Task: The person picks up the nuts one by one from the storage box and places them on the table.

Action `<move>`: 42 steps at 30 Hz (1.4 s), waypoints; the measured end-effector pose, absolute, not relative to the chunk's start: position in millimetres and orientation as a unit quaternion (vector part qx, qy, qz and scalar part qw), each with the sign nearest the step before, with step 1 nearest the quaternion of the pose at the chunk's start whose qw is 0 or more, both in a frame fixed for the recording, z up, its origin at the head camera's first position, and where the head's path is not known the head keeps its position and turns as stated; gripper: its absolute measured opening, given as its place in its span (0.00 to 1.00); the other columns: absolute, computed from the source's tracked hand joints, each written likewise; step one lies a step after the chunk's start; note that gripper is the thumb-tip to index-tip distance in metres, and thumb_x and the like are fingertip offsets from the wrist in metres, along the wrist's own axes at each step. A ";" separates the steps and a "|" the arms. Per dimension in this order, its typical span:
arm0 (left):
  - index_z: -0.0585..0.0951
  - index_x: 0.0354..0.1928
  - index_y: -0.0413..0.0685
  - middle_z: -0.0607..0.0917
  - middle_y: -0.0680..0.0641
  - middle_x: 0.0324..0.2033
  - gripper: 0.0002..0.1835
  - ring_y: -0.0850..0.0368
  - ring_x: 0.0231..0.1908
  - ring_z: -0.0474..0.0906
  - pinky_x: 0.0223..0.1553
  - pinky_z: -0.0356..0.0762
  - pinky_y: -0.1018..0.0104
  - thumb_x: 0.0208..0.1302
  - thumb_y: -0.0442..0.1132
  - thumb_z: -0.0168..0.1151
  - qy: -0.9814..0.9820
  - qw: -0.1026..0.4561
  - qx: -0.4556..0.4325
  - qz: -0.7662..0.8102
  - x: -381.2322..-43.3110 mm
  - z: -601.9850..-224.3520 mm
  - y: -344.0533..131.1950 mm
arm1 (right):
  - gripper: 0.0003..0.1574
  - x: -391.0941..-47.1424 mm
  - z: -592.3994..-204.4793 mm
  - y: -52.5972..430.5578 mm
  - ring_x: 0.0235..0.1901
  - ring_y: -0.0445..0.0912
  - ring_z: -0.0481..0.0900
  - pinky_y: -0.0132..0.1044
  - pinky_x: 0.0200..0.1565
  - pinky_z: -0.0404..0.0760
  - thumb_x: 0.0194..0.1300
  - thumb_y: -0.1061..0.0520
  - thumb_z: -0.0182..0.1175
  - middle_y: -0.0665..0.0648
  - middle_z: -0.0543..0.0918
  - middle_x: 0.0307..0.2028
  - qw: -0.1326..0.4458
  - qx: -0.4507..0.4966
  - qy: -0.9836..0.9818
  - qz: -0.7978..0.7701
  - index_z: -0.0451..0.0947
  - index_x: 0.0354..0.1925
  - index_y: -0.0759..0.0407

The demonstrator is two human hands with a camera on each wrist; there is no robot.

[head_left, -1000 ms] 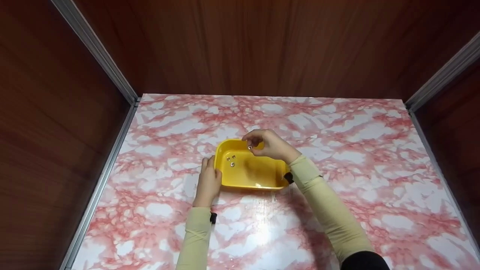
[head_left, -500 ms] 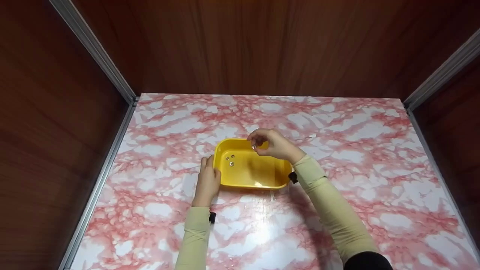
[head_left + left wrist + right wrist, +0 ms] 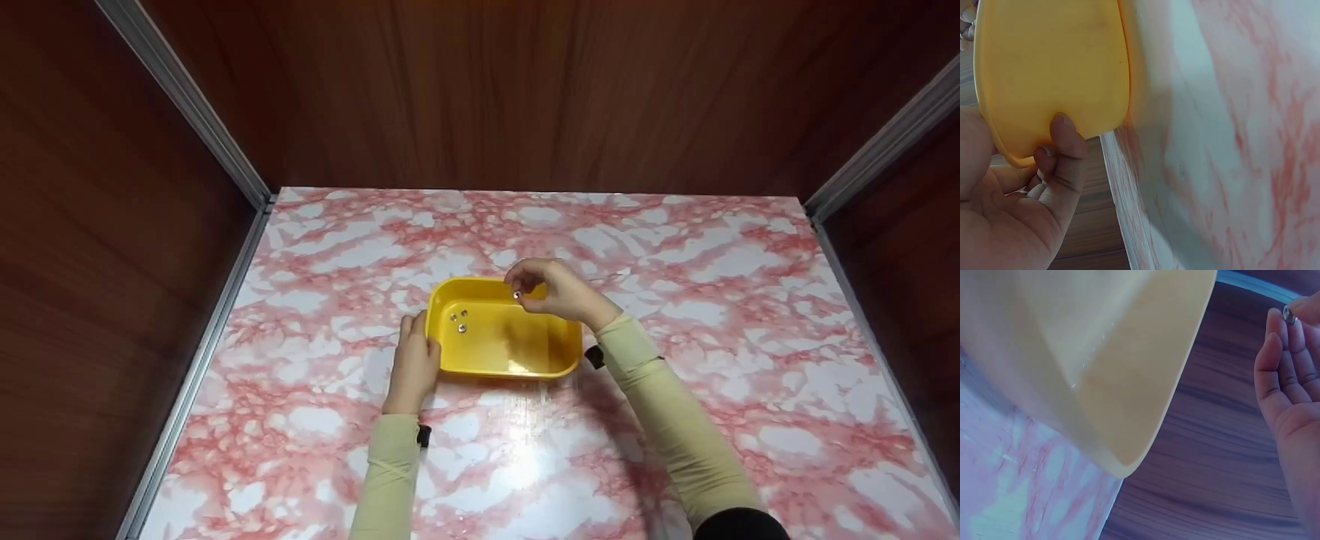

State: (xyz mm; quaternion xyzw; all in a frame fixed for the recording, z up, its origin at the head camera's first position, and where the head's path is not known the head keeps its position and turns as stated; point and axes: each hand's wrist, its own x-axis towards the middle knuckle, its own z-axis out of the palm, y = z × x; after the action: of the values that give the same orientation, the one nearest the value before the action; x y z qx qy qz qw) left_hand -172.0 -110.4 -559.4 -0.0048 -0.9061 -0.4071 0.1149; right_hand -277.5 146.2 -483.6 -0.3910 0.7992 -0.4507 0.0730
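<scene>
My left hand [image 3: 415, 364] grips the left end of a yellow plastic tub [image 3: 433, 337], its thumb over the rim. The left wrist view shows its fingers [image 3: 1067, 138] bent against the tub's outer wall. Above the tub's right half, my right hand [image 3: 559, 292] pinches a small metal nut [image 3: 1289, 315] between thumb and fingertip. Inside the tub, three small shiny nuts [image 3: 462, 328] lie close together near the left end. Part of the tub's far right rim is hidden behind the right hand.
The tub stands on a table with a red and white marbled top [image 3: 315, 420]. Dark wood-grain panels [image 3: 480, 97] rise at the back and both sides, with grey metal strips [image 3: 202, 112] at the corners.
My right hand has moved slightly to the right over the tub, still pinching the nut. The left hand keeps its hold, and the three nuts in the tub lie as before.
</scene>
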 end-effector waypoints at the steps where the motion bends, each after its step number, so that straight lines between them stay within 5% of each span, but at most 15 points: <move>1: 0.69 0.63 0.32 0.68 0.40 0.48 0.24 0.48 0.38 0.73 0.45 0.76 0.57 0.63 0.26 0.51 -0.907 0.116 -0.005 -0.406 -172.1 -559.7 -110.3 | 0.17 -277.2 -483.9 147.1 0.35 0.46 0.77 0.41 0.40 0.79 0.53 0.68 0.64 0.52 0.81 0.34 0.073 -0.390 0.799 -0.451 0.79 0.42 0.56; 6: 0.68 0.63 0.32 0.68 0.39 0.48 0.24 0.46 0.38 0.74 0.46 0.76 0.56 0.63 0.25 0.51 -0.905 0.119 -0.006 -0.408 -171.9 -560.5 -109.7 | 0.18 -276.3 -485.2 151.1 0.35 0.47 0.77 0.42 0.41 0.78 0.53 0.70 0.65 0.55 0.81 0.35 0.074 -0.384 0.799 -0.456 0.79 0.43 0.57; 13: 0.68 0.63 0.30 0.68 0.39 0.47 0.24 0.47 0.39 0.73 0.46 0.75 0.57 0.63 0.26 0.50 -0.908 0.119 -0.008 -0.403 -172.2 -561.1 -109.6 | 0.20 -269.2 -478.7 155.2 0.36 0.60 0.76 0.56 0.41 0.76 0.51 0.76 0.63 0.68 0.80 0.36 0.073 -0.379 0.795 -0.468 0.77 0.44 0.67; 23: 0.69 0.62 0.31 0.68 0.40 0.47 0.24 0.47 0.40 0.72 0.47 0.75 0.58 0.63 0.26 0.51 -0.906 0.121 -0.012 -0.405 -171.8 -561.9 -109.4 | 0.18 -253.4 -454.1 161.5 0.34 0.61 0.77 0.57 0.39 0.76 0.51 0.78 0.61 0.62 0.81 0.35 0.060 -0.389 0.790 -0.470 0.77 0.42 0.70; 42: 0.68 0.63 0.33 0.68 0.40 0.49 0.24 0.48 0.40 0.73 0.48 0.75 0.57 0.65 0.27 0.50 -0.907 0.104 0.002 -0.408 -171.7 -559.6 -110.3 | 0.19 -250.9 -453.0 191.2 0.37 0.59 0.77 0.56 0.42 0.75 0.52 0.76 0.60 0.68 0.80 0.36 0.069 -0.335 0.815 -0.469 0.77 0.44 0.69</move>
State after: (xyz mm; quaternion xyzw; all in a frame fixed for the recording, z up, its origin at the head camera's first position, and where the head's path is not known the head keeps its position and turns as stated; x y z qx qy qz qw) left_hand -171.7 -110.3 -559.6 0.0017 -0.9071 -0.4079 0.1040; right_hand -250.9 191.2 -453.0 -0.3347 0.8147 -0.4686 0.0686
